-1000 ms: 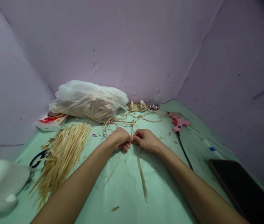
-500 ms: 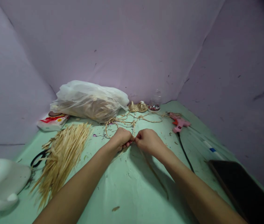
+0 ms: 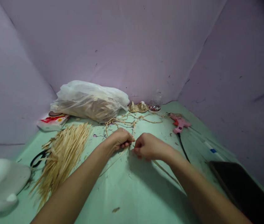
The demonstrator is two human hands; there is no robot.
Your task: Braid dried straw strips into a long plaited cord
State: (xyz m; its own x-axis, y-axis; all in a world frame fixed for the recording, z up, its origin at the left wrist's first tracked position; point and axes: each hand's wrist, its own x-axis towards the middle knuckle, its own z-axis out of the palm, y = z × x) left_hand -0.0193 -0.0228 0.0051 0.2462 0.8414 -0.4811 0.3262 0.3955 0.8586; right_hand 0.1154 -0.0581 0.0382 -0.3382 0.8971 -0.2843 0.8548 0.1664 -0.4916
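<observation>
My left hand (image 3: 122,139) pinches the near end of a thin braided straw cord (image 3: 134,126) at the middle of the green table. Beside it, slightly nearer and to the right, my right hand (image 3: 147,146) has its fingers curled together on a loose straw strand (image 3: 166,172), which trails under the right forearm. A second thin strand runs from my left hand toward the near left. Beyond both hands the cord lies in loops. A fanned bundle of dry straw strips (image 3: 64,155) rests left of my left arm.
At the back stand a plastic bag (image 3: 92,101), a woven piece (image 3: 138,107) and a clear container (image 3: 154,107). To the right lie a pink glue gun (image 3: 180,123) and a dark phone (image 3: 241,189). Scissors (image 3: 37,158), a white object (image 3: 3,183) and a box (image 3: 52,122) are left.
My right hand has moved slightly nearer and away from my left hand's fingertips. The loose strand has swung to the right. My left hand has stayed almost still.
</observation>
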